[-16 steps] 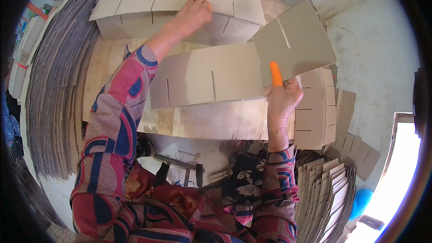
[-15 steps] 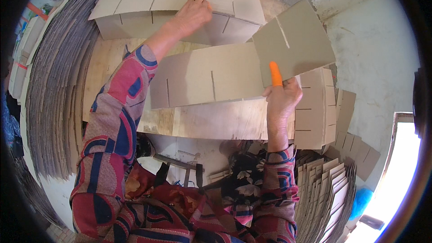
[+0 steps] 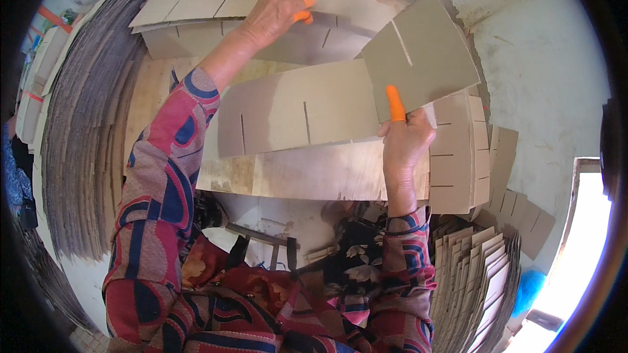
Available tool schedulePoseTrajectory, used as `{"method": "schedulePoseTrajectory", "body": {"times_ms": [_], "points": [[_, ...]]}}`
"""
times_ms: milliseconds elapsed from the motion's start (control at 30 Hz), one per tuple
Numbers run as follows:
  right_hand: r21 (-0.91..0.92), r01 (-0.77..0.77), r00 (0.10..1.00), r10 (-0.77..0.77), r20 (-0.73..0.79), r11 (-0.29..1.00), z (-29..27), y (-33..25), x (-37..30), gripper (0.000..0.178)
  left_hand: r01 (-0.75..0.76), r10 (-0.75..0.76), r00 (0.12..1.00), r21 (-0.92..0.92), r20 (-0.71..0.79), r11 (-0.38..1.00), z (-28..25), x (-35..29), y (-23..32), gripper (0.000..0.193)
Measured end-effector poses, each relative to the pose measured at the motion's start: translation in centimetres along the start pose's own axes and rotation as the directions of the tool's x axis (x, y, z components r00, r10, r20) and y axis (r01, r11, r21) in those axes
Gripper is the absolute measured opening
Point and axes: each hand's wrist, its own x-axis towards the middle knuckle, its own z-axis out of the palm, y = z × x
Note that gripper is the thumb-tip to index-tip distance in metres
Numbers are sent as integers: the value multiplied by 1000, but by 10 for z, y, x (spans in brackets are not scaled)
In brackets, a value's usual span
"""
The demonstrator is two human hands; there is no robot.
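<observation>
My right hand (image 3: pixel 404 140), with an orange finger cot on its forefinger, grips a long slotted strip of grey cardboard (image 3: pixel 307 114) that has a second slotted piece (image 3: pixel 418 52) set crosswise at its right end. My left hand (image 3: pixel 278 10), also with orange finger cots, reaches to the far pile of slotted cardboard strips (image 3: pixel 196 6) and pinches the top strip's edge. Both arms wear red and blue patterned sleeves.
A wooden board (image 3: pixel 314 173) serves as the work surface in front of me. Tall stacks of cardboard sheets (image 3: pixel 85 131) curve along the left. More slotted strips (image 3: pixel 464 157) lie at the right, and a further stack (image 3: pixel 477 281) stands at the lower right by a pale wall (image 3: pixel 543 72).
My left hand has shifted slightly along the far pile and now pinches the top strip. The right hand with its cardboard has barely moved.
</observation>
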Motion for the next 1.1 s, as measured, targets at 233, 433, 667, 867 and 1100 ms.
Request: {"method": "schedulePoseTrajectory", "body": {"times_ms": [233,433,667,867,1100], "points": [[-155,140,990,-140,10,978,4,-14,-6,15,-229,271,956,296,-109,927,-32,16,35,29],[-121,146,989,-141,45,982,-1,-25,-6,26,-163,202,976,353,-78,922,-48,15,54,38],[-149,269,963,-264,57,952,-8,-25,-9,23,-235,265,963,338,-46,911,-60,16,79,40],[-325,234,971,-207,117,916,-22,-38,1,10,-277,293,956,242,-32,930,-70,10,128,37],[-418,382,917,-284,278,824,-64,-66,0,11,-176,180,983,111,-23,978,-82,4,145,30]]}}
